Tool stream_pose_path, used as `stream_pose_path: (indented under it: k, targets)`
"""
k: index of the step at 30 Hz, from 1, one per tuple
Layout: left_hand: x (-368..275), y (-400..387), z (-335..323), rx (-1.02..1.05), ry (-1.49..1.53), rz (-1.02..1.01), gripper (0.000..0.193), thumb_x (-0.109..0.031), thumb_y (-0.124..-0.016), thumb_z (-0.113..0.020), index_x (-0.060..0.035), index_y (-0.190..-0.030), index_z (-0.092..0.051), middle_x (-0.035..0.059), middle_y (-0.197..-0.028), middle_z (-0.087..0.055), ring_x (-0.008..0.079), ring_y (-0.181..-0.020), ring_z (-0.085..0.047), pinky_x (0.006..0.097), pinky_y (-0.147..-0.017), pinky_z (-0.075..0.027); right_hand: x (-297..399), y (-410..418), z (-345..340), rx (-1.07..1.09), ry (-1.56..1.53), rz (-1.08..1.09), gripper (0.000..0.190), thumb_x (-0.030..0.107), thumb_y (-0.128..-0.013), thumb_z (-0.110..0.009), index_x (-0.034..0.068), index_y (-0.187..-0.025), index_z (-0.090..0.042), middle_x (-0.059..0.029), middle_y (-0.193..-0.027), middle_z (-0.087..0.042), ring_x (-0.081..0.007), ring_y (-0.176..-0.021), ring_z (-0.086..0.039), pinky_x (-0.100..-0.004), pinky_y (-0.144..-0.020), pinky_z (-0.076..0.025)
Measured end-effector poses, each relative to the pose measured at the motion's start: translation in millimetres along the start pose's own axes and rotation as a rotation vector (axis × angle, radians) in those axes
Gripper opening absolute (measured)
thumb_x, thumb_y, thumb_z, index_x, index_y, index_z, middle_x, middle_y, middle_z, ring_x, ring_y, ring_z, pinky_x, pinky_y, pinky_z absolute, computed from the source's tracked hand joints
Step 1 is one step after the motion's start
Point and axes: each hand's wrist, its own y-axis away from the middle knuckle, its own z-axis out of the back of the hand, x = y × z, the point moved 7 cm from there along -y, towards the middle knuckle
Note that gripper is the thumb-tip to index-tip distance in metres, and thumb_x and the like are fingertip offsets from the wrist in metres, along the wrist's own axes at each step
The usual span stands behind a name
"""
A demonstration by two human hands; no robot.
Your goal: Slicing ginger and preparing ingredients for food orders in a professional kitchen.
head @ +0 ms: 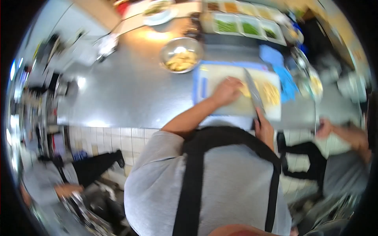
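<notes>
On a white cutting board point(224, 110), my left hand point(227, 91) bends its fingers over a pale yellow piece of food point(245, 90). A kitchen knife point(252, 88) lies along that piece's right side, its tip pointing away from me. Its dark handle is in my right hand point(265, 129) at the board's near edge. Thin-cut yellow pieces point(270, 93) are heaped on the board to the right of the blade. Beyond the board's far left corner stands a metal bowl point(165, 54) with yellow chunks point(181, 61) in it. The type of food is not certain.
A blue cloth point(285, 82) lies against the board's right side. White containers point(226, 26) of chopped green and other ingredients line the back. A white plate point(159, 19) stands far left of them. One person point(345, 168) is at the right, another point(47, 180) at the lower left.
</notes>
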Motion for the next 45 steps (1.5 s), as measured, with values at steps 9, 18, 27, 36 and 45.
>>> stream_pose_path:
  k: [9,18,27,36,45]
  targets:
    - [-12.2,6.6,16.2,-0.136,0.009,-0.020,0.026,-0.012,-0.070,-0.069,-0.0054,-0.094,-0.061,0.0094,-0.103,-0.061,0.0289,-0.099,-0.056,0.0378,-0.091,-0.044,9.5,-2.3,-3.1,0.063,0.037,0.149,0.058,0.009,-0.088,-0.054,0.024,-0.142,-0.038,-0.0251,-0.085,-0.062,-0.0412,-0.080,-0.061,-0.0467,-0.068,-0.047]
    - [-28.8,42.5,69.5,-0.290,0.019,0.158,0.021,-0.011,-0.077,-0.067,-0.0043,-0.096,-0.059,0.0126,-0.105,-0.059,0.0305,-0.102,-0.057,0.0378,-0.085,-0.048,13.3,1.6,15.1,0.070,-0.127,0.101,0.060,0.007,-0.087,-0.055,0.020,-0.142,-0.035,-0.0203,-0.084,-0.062,-0.0351,-0.070,-0.061,-0.0408,-0.064,-0.047]
    - [12.0,237.5,187.0,-0.561,-0.647,0.683,0.028,-0.014,-0.083,-0.059,-0.0032,-0.109,-0.058,0.0185,-0.112,-0.057,0.0376,-0.105,-0.051,0.0444,-0.091,-0.041,3.3,5.4,14.6,0.179,-0.791,-0.210,0.013,0.012,-0.093,-0.051,0.001,-0.098,-0.051,0.0015,-0.060,-0.046,-0.0054,-0.052,-0.041,-0.0217,-0.046,-0.032]
    - [20.8,251.8,185.2,-0.478,-0.745,0.649,0.028,-0.019,-0.082,-0.060,-0.0069,-0.107,-0.062,0.0128,-0.115,-0.057,0.0330,-0.109,-0.050,0.0436,-0.093,-0.040,-43.5,74.2,-18.5,-0.076,-1.066,-0.434,0.021,0.023,-0.097,-0.049,0.008,-0.083,-0.049,0.0030,-0.058,-0.041,-0.0053,-0.044,-0.038,-0.0211,-0.040,-0.030]
    - [16.2,253.3,187.9,-0.351,-0.663,0.486,0.030,-0.021,-0.081,-0.061,-0.0081,-0.109,-0.062,0.0124,-0.114,-0.058,0.0329,-0.106,-0.051,0.0437,-0.091,-0.040,44.9,168.1,-121.6,0.374,-0.478,-0.209,0.036,0.038,-0.093,-0.051,0.004,-0.083,-0.057,-0.0153,-0.069,-0.056,-0.0305,-0.067,-0.058,-0.0377,-0.062,-0.045]
